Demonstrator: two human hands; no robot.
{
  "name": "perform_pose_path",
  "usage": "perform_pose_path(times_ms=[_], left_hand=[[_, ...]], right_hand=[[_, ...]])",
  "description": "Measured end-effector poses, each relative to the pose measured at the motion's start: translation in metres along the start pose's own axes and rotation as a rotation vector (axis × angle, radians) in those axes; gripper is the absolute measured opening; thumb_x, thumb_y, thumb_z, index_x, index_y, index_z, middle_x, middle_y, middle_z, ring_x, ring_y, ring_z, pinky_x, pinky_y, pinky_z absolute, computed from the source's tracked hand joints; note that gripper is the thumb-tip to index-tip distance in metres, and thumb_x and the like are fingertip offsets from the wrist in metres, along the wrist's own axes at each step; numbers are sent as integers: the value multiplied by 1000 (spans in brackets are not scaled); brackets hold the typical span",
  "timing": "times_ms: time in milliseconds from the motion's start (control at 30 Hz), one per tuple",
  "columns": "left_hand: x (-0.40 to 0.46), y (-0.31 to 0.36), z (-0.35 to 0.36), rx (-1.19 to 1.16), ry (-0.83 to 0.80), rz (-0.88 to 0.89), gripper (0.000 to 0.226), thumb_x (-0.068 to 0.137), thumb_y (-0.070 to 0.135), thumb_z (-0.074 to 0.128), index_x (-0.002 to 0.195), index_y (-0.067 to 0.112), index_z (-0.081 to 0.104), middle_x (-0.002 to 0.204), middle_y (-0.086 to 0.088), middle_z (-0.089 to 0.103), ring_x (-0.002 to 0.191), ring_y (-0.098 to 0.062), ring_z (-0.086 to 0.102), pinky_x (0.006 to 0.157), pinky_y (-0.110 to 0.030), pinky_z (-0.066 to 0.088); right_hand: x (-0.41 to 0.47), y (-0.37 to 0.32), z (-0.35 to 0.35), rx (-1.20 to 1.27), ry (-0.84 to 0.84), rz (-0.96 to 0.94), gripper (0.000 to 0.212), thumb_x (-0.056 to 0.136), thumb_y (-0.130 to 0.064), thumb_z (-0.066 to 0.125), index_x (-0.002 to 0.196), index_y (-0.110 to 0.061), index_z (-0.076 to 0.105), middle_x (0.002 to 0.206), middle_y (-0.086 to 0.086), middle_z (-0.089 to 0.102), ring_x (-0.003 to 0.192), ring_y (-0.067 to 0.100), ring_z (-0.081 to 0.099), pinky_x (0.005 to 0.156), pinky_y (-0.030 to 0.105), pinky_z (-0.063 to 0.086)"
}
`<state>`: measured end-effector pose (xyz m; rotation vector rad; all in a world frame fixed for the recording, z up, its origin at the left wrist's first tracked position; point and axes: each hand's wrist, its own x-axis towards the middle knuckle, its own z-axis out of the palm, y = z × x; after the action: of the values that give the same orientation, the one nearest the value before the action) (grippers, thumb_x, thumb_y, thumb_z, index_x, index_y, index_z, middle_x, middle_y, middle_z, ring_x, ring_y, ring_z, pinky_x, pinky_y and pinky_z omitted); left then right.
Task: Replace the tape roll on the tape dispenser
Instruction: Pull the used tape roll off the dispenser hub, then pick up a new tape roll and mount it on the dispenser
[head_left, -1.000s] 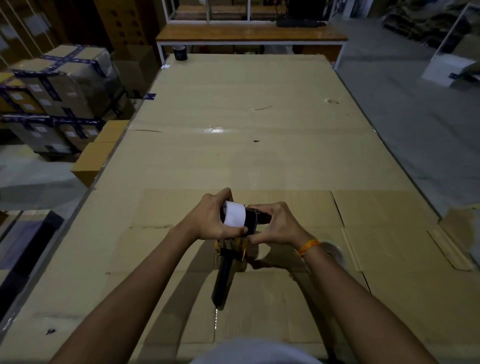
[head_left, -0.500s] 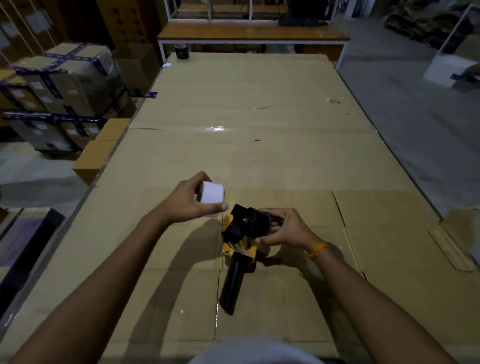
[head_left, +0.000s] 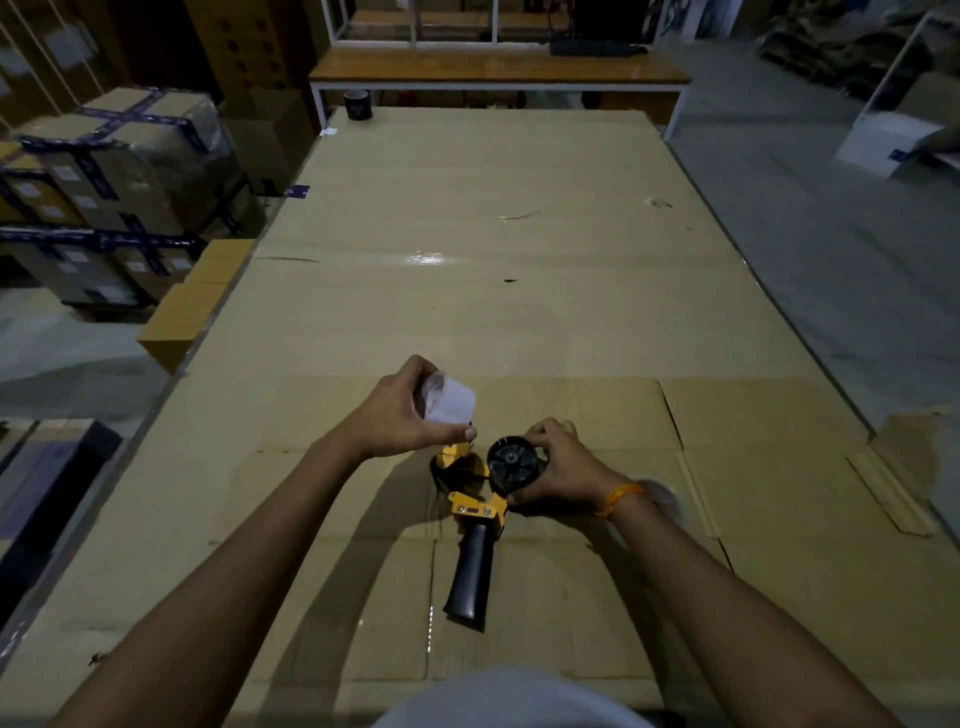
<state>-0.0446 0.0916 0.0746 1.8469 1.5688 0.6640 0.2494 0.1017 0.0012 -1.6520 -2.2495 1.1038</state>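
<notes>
The tape dispenser (head_left: 475, 525) has a yellow frame and a black handle that points toward me. It rests on the cardboard-covered table (head_left: 467, 291). Its bare black spool wheel (head_left: 511, 462) faces up. My right hand (head_left: 558, 465) grips the dispenser's head around that wheel. My left hand (head_left: 402, 413) holds a white tape core (head_left: 451, 405) in the air, just left of and above the dispenser, clear of the wheel. A clear tape roll (head_left: 657, 493) lies partly hidden behind my right wrist.
A dark tape roll (head_left: 358, 104) stands at the table's far left corner. Taped cartons (head_left: 119, 171) are stacked on the floor to the left, with plain boxes (head_left: 187, 312) against the table's edge. A wooden bench (head_left: 498, 75) stands beyond the far end.
My left hand pulled the white core off the spool wheel and lifted it away to the left. My right hand turned the dispenser so the bare wheel faces up.
</notes>
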Motion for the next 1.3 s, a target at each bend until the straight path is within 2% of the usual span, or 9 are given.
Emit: perform_pose_path(times_ms=[167, 400, 533, 600, 733, 833, 1067, 1200, 1300], left_hand=[[4, 9, 12, 36, -28, 23, 85, 54, 87, 87, 113, 38, 50, 96, 16, 62, 80, 15, 61, 58, -14, 43], [9, 19, 29, 40, -18, 35, 82, 61, 75, 92, 119, 33, 53, 102, 18, 65, 90, 17, 63, 61, -11, 50], [10, 19, 29, 13, 21, 2, 84, 59, 74, 90, 121, 30, 55, 106, 17, 66, 92, 3, 66, 72, -23, 56], [10, 18, 28, 21, 45, -20, 84, 58, 74, 91, 120, 31, 54, 104, 18, 64, 91, 2, 65, 69, -22, 55], [11, 14, 30, 69, 75, -71, 87, 56, 77, 89, 119, 27, 55, 105, 12, 62, 90, -8, 64, 71, -37, 62], [12, 16, 40, 124, 75, -89, 91, 60, 74, 91, 125, 22, 55, 110, 5, 60, 95, -19, 64, 76, -41, 62], [19, 42, 74, 76, 12, -55, 105, 63, 76, 86, 142, 17, 50, 128, -1, 63, 107, -17, 64, 85, -35, 63], [24, 61, 83, 29, -55, 23, 107, 80, 66, 83, 159, 10, 36, 152, -12, 56, 137, -28, 56, 109, -48, 57], [26, 75, 85, 10, -74, 56, 100, 85, 61, 82, 159, 10, 38, 151, -11, 55, 140, -31, 53, 110, -54, 54]], right_hand=[[6, -13, 4, -128, -14, -37, 110, 74, -46, 99, 167, -32, 43, 146, 13, 43, 139, 33, 34, 121, 46, 40], [16, -39, 15, -74, 26, -84, 59, 92, -1, 76, 147, -9, 56, 144, 19, 47, 134, 40, 48, 111, 52, 50], [14, -53, 13, 80, 79, -156, 55, 110, -21, 62, 162, -15, 45, 148, 22, 64, 132, 40, 66, 108, 53, 57], [14, -50, 11, 120, 65, -146, 66, 114, -27, 53, 172, -14, 26, 161, 22, 54, 145, 39, 57, 114, 46, 53], [14, -34, -4, 282, 77, -79, 83, 103, 14, 57, 173, -11, 20, 168, 13, 46, 154, 31, 47, 100, 18, 49], [9, -26, -23, 247, 121, -180, 92, 96, 2, 73, 172, -21, 26, 162, 2, 51, 143, 20, 53, 92, 11, 53], [2, -19, -46, 83, 116, -254, 126, 73, -32, 101, 173, -24, 25, 154, 0, 53, 131, 12, 55, 105, 30, 56], [-4, -6, -53, 8, 278, -268, 118, 68, -46, 99, 166, -20, 39, 125, -10, 53, 106, 0, 46, 87, 11, 41], [-9, -1, -60, -12, 370, -328, 97, 70, -51, 91, 155, -27, 50, 128, -11, 60, 104, 4, 45, 86, 15, 39]])
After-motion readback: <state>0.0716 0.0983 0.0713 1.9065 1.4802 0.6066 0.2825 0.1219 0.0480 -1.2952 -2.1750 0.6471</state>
